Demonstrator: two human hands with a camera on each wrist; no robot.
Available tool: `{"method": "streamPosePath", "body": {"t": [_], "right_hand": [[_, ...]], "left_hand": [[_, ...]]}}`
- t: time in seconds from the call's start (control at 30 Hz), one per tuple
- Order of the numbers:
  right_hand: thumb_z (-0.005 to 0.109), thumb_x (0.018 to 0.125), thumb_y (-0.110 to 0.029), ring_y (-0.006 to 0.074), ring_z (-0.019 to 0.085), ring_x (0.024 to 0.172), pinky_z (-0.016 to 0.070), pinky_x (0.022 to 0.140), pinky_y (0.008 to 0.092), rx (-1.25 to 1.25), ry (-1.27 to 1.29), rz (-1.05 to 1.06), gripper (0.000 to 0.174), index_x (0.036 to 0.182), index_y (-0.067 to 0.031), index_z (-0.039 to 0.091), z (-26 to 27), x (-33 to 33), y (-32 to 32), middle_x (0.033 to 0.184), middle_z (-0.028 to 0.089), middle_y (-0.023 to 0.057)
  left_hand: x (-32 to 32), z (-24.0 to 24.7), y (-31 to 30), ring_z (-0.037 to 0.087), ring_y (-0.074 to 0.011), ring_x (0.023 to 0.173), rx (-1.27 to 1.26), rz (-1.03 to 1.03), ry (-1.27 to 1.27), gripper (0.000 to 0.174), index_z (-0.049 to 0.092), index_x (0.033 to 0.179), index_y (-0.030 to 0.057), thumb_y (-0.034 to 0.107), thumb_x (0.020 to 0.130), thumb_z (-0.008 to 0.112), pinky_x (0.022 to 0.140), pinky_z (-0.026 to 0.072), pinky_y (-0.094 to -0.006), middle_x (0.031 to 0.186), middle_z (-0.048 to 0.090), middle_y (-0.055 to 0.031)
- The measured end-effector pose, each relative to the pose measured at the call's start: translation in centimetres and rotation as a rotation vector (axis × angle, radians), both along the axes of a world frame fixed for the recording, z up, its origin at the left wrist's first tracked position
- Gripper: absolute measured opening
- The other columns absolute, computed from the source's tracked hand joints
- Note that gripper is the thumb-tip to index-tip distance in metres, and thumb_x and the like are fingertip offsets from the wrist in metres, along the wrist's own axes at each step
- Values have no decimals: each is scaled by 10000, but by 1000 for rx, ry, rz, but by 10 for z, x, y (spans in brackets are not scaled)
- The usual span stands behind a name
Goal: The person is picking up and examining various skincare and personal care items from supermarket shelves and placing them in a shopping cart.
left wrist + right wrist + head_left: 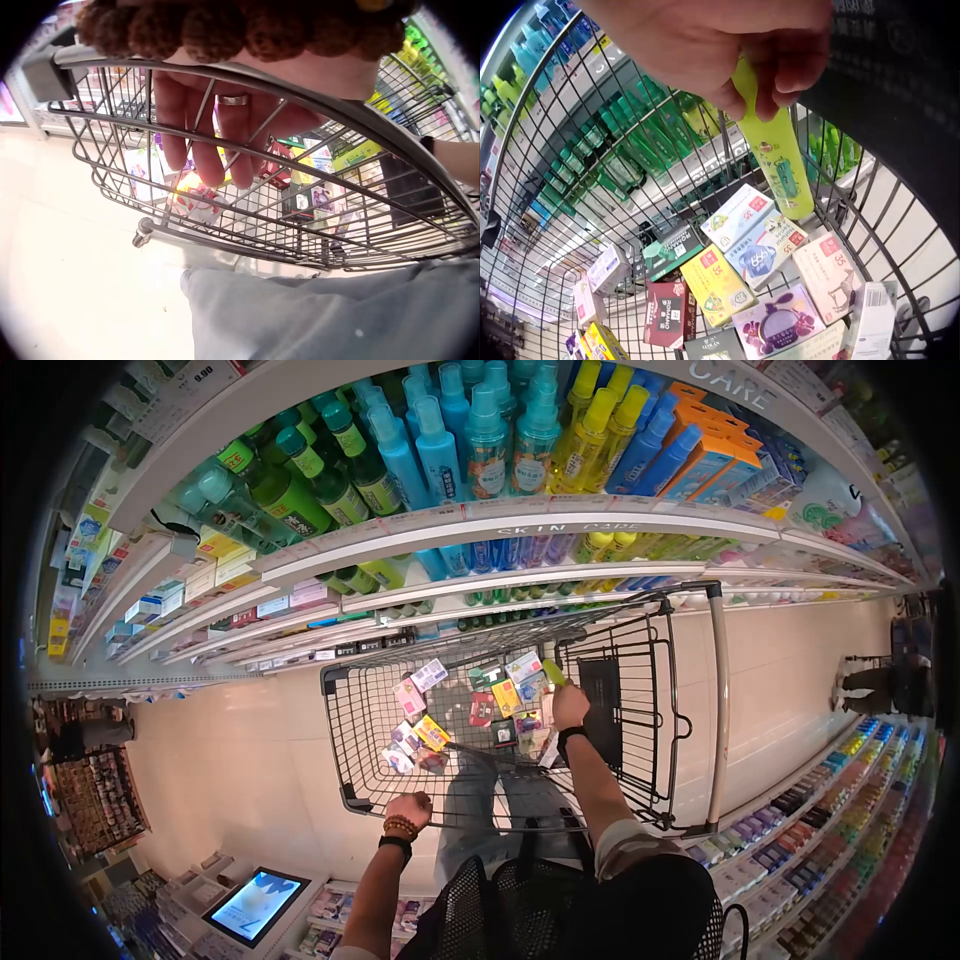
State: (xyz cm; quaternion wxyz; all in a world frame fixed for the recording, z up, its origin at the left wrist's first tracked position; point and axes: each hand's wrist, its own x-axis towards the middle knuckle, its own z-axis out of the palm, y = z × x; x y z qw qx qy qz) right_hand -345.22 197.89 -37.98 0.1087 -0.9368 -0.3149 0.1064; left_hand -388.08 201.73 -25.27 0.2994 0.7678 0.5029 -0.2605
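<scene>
Right hand: thumb and fingers pinched round the upper end of a yellow-green bottle.
Left hand: grasping nothing; fingers hang loose over the rim of the shopping cart.
Bottle, location: upright with a slight tilt, within the shopping cart, near its mesh wall and the boxed goods; contact with the boxes beneath cannot be told.
Bottle, look: slim, rounded corners, small printed pictures on the front, one of them blue-green; lettering too small to read.
Left wrist view only: a ring on one finger, and the fingers at full length; the head view hides both.
Right wrist view only: the bottle's printed front and the legible faces of the boxes.
Head view only: the whole shopping cart, and a lit screen at lower left.
Dark red box: ROMANO.
Green box: ROMANO.
Yellow box: red patch, "35".
White-and-blue box: figures resembling 999, "Natural", red patch.
Pale pink box: "35", an animal drawing.
Purple box: grapes round a dark jar.
Shelf edge: SKIN CARE.
Price tag: 9.90.
</scene>
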Motion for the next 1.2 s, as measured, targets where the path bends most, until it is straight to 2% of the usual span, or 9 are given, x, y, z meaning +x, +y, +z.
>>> {"method": "streamPosePath", "body": {"t": [0.2,0.37,0.47,0.53,0.57,0.77,0.93,1.07,1.2], "right_hand": [[721,815,-325,382,665,673,540,621,447,308,95,3,265,826,-60,706,111,16,-1,699,673,183],[748,852,-255,299,685,635,519,573,377,551,199,-24,248,1001,-58,741,211,18,-9,725,701,157],[750,867,-200,159,667,580,495,527,308,717,341,-5,215,994,-27,740,228,25,-8,684,697,101],[737,885,-154,84,628,544,464,479,253,776,589,-67,176,966,2,734,284,16,2,662,682,61],[728,893,-132,73,609,504,445,442,230,800,644,-46,161,941,21,727,289,12,12,649,674,58],[714,895,-156,137,633,484,512,441,244,741,955,-106,227,866,67,679,334,10,27,652,663,86],[699,910,-151,128,634,494,515,448,236,759,995,-50,218,889,65,683,350,-11,46,657,669,89],[717,901,-168,84,625,500,489,478,227,801,744,228,195,978,11,718,356,-71,88,650,677,48],[735,880,-202,141,673,600,507,554,282,899,480,430,215,996,-22,720,328,-120,154,700,685,81]], "left_hand": [[-16,2,-14,702,-368,863,42,-12,-44,292,754,919,157,352,873,542,773,558,-494,878,733,-154],[-27,-3,-17,703,-358,880,56,-35,-36,304,755,927,148,361,876,544,793,552,-491,898,734,-162],[-27,14,-22,703,-348,896,37,-31,-43,320,756,949,153,379,884,538,814,552,-484,918,738,-151],[-34,6,-28,704,-359,885,76,-48,-20,322,761,925,147,376,886,537,818,555,-489,899,739,-150],[-44,13,-35,702,-366,879,79,-14,-14,319,760,915,142,370,886,539,814,556,-493,895,738,-153],[-47,4,-37,703,-353,904,73,37,-34,315,766,921,143,369,871,553,826,553,-489,912,741,-147],[-55,4,-38,706,-354,893,90,12,-36,331,779,906,151,383,856,549,815,557,-486,908,740,-151],[-64,2,-40,704,-362,866,90,11,-41,318,776,914,150,356,862,539,810,560,-490,889,736,-158],[-65,5,-43,705,-356,862,100,63,-65,314,778,904,144,360,860,554,807,562,-475,881,736,-156]]}}
